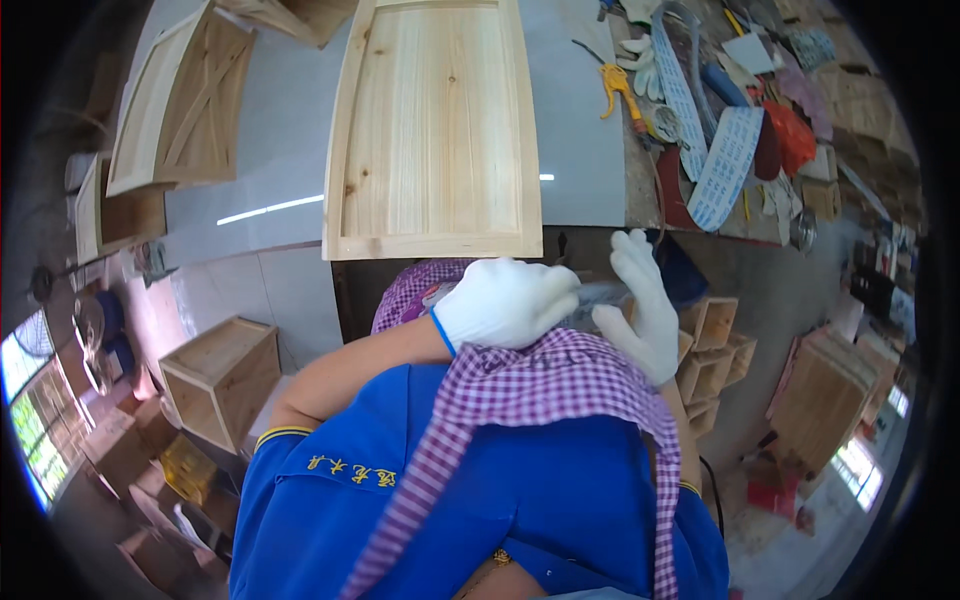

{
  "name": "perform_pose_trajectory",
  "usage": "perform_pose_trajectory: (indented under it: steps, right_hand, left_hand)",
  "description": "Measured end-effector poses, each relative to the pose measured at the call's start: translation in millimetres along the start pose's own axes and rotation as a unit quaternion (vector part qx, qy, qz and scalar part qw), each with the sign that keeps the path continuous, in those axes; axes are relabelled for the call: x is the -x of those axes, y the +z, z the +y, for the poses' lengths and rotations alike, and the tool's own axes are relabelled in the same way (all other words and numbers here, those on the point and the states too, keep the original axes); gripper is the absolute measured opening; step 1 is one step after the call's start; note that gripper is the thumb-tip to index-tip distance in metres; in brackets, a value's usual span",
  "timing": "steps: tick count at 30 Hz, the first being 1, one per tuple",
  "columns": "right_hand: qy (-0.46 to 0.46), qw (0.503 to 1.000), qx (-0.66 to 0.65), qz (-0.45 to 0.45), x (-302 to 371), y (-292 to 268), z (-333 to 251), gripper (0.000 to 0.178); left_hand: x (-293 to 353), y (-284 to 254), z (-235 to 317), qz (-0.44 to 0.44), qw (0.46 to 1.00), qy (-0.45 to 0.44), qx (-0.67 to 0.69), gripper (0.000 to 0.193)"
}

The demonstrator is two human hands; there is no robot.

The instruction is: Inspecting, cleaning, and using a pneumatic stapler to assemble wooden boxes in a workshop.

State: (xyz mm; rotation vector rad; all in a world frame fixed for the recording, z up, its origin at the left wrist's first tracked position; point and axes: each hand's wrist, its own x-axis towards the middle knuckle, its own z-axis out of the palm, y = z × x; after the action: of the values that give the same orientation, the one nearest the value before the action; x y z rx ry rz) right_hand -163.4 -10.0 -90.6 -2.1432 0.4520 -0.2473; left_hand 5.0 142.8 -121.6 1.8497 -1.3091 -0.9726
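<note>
Both my hands wear white gloves and are raised in front of my chest, just short of the table edge. My left hand (pixel 506 304) has its fingers bent and close together, pointing right; whatever lies in them is hidden. To its right, my right hand (pixel 644 308) is open, thumb apart from the fingers, with nothing visible in it. A purple checkered apron (pixel 545 385) hangs over my blue shirt, close below both hands. Ahead of the left hand, a framed pine panel or box (pixel 440 130) lies on the table, its near edge reaching the table's front.
The grey tabletop (pixel 270 130) also carries a wooden crate with crossed slats (pixel 190 110) at left. At right are a yellow air gun (pixel 617 90), a printed strip (pixel 727 170) and gloves (pixel 648 70). A wooden box (pixel 222 375) stands lower left; small wooden boxes (pixel 712 340) are stacked right.
</note>
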Motion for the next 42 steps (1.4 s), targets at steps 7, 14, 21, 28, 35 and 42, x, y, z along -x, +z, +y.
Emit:
perform_pose_trajectory:
  steps: [7,14,21,28,35,42]
  right_hand:
    - [0.216,0.976,-0.001,0.023,12.0,45.0,-25.1,0.038]
    - [0.362,0.885,-0.205,0.207,-22.7,88.0,0.6,0.031]
    - [0.438,0.891,-0.090,0.076,-52.3,76.3,-16.1,0.031]
    - [0.389,0.917,0.092,0.002,-70.3,69.7,-18.3,0.038]
    - [0.407,0.912,0.055,0.013,-78.2,70.0,-22.8,0.045]
    - [0.395,0.911,0.114,-0.030,-81.8,68.3,-12.2,0.056]
  left_hand:
    - [-5.7,-81.4,-3.3,-0.026,0.979,0.143,-0.142,0.034]
    - [-87.2,-78.2,-94.2,0.239,0.893,0.197,-0.327,0.061]
    - [-89.3,-75.4,-94.7,0.211,0.905,0.175,-0.325,0.062]
    - [-85.5,-72.9,-94.4,0.207,0.908,0.170,-0.321,0.061]
    - [-86.7,-71.5,-92.8,0.205,0.906,0.168,-0.329,0.063]
    - [-89.7,-73.0,-93.2,0.214,0.902,0.165,-0.337,0.063]
